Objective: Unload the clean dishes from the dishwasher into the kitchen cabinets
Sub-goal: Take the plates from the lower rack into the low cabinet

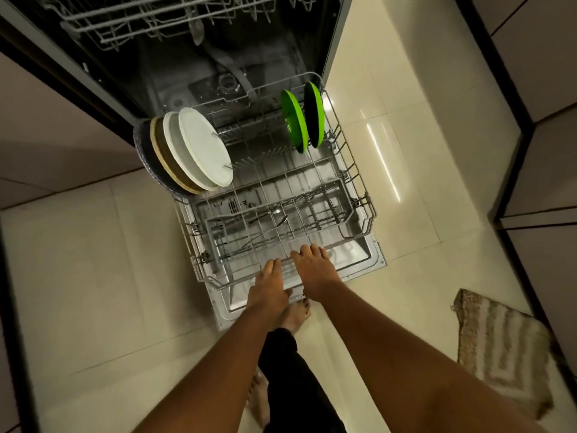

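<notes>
The front rim of the lower rack (281, 195), pulled out over the open door (359, 254), is grasped by both hands: the left hand (270, 284) and the right hand (313, 270) have their fingers curled over the wire. White plates (204, 146) are stood on edge at the rack's left, green plates (301, 118) at its right rear, and spoons (274, 220) are seen in the front basket.

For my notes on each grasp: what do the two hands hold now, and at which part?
Both the left hand and the right hand hold the lower rack by its front rim, fingers curled over the wire. No dish is held.
</notes>
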Motion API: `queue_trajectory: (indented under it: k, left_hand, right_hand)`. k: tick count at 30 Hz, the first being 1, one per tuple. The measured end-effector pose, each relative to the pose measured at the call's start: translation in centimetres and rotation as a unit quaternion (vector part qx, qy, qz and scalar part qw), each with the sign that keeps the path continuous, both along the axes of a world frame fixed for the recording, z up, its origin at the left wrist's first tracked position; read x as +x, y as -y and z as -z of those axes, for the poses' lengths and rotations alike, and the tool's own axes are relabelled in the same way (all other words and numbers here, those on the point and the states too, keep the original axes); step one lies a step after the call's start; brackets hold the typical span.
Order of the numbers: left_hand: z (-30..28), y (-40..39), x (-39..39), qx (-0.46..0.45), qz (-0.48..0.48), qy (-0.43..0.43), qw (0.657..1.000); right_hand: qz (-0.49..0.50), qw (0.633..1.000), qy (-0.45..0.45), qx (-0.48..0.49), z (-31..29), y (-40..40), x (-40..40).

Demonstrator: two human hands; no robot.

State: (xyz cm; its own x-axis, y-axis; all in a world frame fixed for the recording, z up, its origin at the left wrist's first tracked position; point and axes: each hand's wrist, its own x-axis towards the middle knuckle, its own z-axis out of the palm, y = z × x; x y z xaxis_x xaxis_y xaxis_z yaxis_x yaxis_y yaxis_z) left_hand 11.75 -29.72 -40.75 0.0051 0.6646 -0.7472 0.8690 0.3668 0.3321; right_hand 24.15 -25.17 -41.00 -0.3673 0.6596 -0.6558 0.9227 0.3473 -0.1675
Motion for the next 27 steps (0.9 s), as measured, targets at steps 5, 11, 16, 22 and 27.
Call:
queue_trajectory:
  k: [5,11,16,22,27]
  left_hand:
    - [-0.2,0.7,-0.6,0.003,0.024,-0.002,1.0]
    - [-1.5,0.1,-1.3,0.016,0.029,0.018,0.999]
    - [-3.1,-0.4,-1.9,0.029,0.025,0.035,0.999]
    - [-6.2,-2.1,-2.8,0.038,-0.03,0.064,0.997]
    - [-8.5,-5.1,-3.6,0.018,-0.053,0.069,0.996]
  right_hand:
    - [0.002,1.0,0.026,0.001,-0.1,1.0,-0.1]
    - [-0.002,1.0,0.025,0.001,-1.5,1.9,0.7]
    - [0.068,0.997,-0.029,0.019,-3.3,2.5,0.5]
    - [0.17,0.978,-0.099,0.067,-6.3,1.6,-0.4]
    - [0.229,0.96,-0.131,0.1,-9.3,-1.2,-0.5]
